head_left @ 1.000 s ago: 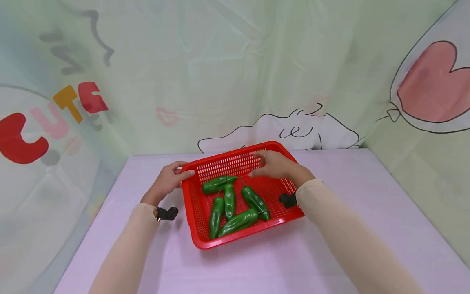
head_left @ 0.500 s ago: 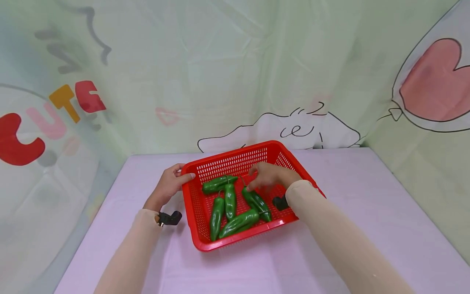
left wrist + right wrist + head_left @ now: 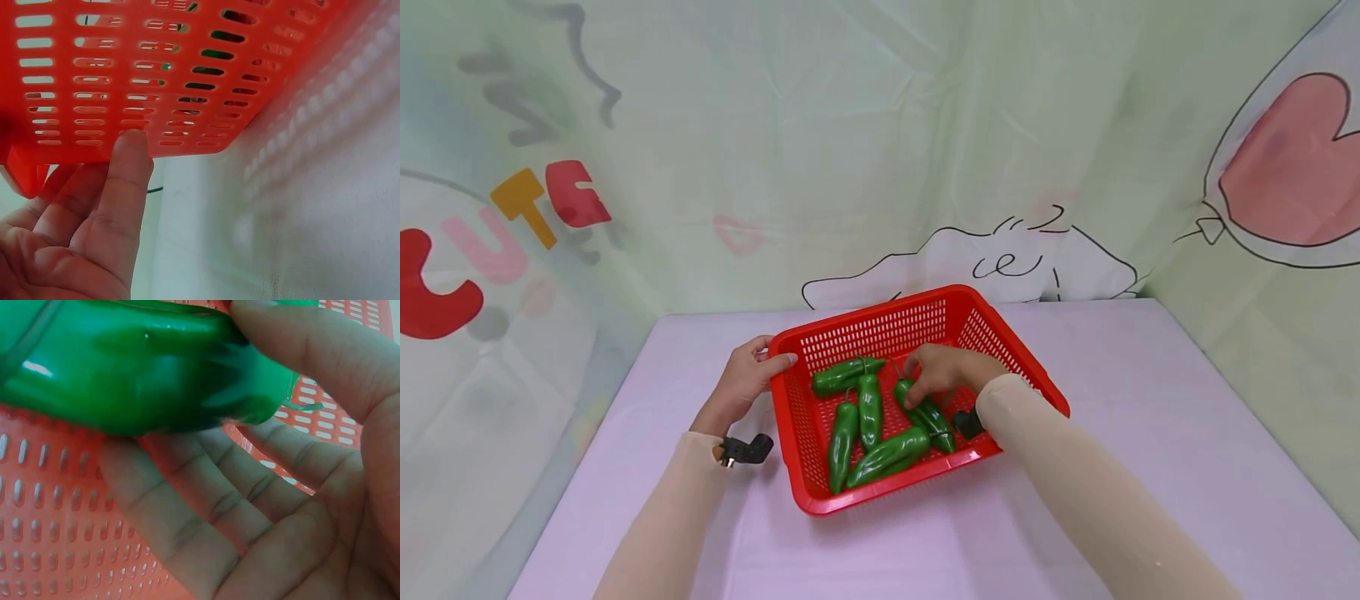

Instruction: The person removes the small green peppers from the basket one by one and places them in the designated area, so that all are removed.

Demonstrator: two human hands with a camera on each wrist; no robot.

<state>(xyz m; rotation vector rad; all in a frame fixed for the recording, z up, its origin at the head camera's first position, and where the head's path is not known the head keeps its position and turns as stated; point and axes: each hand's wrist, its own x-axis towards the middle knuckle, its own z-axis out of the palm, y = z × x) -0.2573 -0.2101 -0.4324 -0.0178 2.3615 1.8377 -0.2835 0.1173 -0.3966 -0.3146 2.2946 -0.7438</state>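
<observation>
- Nearest, two beige sleeves [image 3: 655, 517] of plain cloth reach in; a small black device [image 3: 748, 450] sits at the left wrist.
- The table [image 3: 1135, 417] has a smooth, pale lilac cover.
- On it stands a red plastic basket [image 3: 820, 502], angled, rectangular with rounded corners; a shiny rim tops its slotted walls.
- Along the basket's front side lies a long, glossy front pepper [image 3: 889, 457]; beside it are a slim left pepper [image 3: 843, 446] and a blunt middle pepper [image 3: 870, 412].
- To their right inside the basket is the main pepper [image 3: 934, 423], plump, green and waxy, with a thin stem. The right hand [image 3: 951, 371] has its grip pinching it, thumb opposite fingers. A thin dark strand crosses its near end.
- The left hand [image 3: 745, 379] has its grip on the basket's left rim, thumb over the edge, fingers against the outer wall.
- Farther in, a back pepper [image 3: 847, 377] lies crosswise.
- Behind, a creased, pale green cloth [image 3: 850, 125] bears line drawings.
</observation>
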